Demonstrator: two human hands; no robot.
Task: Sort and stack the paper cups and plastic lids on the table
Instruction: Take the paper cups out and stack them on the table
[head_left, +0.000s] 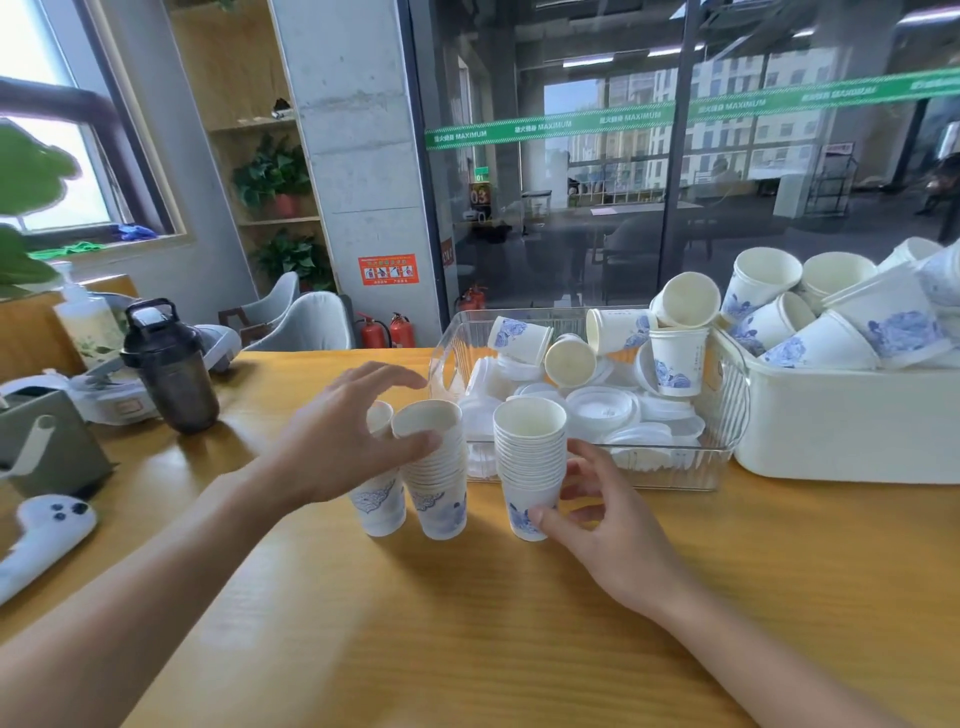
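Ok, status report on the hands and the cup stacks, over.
Right hand grips right stack of white blue-printed paper cups. Left hand thumb touches leaning middle stack. Clear plastic bin directly behind.

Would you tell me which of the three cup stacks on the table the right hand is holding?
The rightmost stack, standing apart; the right hand grips its base.
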